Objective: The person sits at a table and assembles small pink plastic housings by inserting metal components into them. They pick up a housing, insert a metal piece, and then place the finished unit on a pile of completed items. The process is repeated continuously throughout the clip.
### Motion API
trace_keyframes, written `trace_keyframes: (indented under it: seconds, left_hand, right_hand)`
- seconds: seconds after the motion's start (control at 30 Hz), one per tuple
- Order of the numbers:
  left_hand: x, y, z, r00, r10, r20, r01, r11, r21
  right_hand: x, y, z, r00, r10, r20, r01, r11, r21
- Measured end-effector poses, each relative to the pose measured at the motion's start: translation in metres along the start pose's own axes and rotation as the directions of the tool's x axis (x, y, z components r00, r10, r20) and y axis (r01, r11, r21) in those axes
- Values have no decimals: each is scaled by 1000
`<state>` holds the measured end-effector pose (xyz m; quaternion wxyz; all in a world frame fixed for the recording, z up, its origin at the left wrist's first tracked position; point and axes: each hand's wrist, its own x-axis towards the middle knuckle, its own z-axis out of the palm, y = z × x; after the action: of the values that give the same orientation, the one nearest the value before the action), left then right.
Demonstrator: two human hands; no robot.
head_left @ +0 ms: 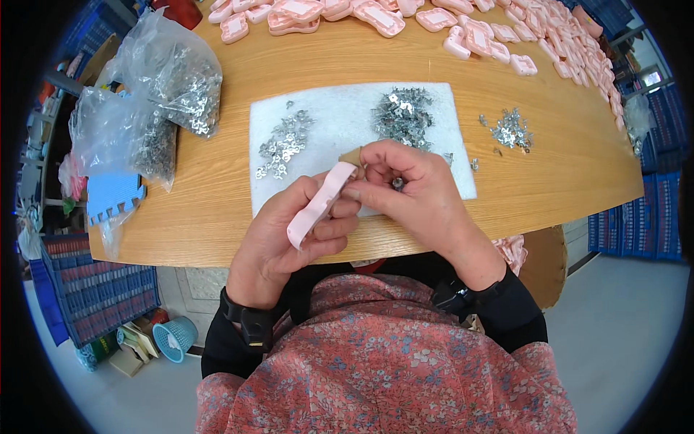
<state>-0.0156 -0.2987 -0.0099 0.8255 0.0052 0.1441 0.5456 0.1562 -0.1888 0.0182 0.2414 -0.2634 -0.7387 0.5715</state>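
Note:
A pale pink plastic casing point(318, 210), curved and seen edge-on, is held in my left hand point(278, 231), its fingers wrapped round the lower part. My right hand point(419, 192) is closed, thumb and forefinger meeting at the casing's upper end. In its curled fingers shows a small shiny metal piece point(397, 184). A tan patch point(350, 155) sits at the forefinger's tip; I cannot make out what it is. Beneath both hands lies a white foam sheet point(340, 108), bearing a loose spread of small metal clips point(285, 145) on the left and a denser heap of clips point(405, 116) on the right.
Clear plastic bags of metal parts point(181, 79) stand at the left, by a blue foam mat point(116, 195). Many pink casings point(477, 36) line the table's far and right edges. A small pile of metal pieces point(512, 130) lies right of the sheet. Below left is a blue basket point(176, 338).

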Motion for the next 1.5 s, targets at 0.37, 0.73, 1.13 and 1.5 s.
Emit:
trace_keyframes:
  seconds: [0.37, 0.73, 1.13, 1.5]
  left_hand:
    - [-21, 3, 13, 984, 80, -161, -6, 910, 414]
    - [-66, 23, -20, 832, 514, -210, -508, 857, 87]
    - [-52, 9, -24, 915, 403, -23, -391, 899, 199]
    - [-22, 0, -7, 939, 325, -108, -284, 915, 287]
  right_hand:
    - [-2, -9, -22, 994, 55, 99, -44, 993, -107]
    - [49, -14, 0, 973, -160, 164, 229, 702, -675]
    - [11, 3, -32, 988, -5, 153, 112, 708, -697]
    - [8, -22, -27, 995, 73, 68, -33, 882, -470]
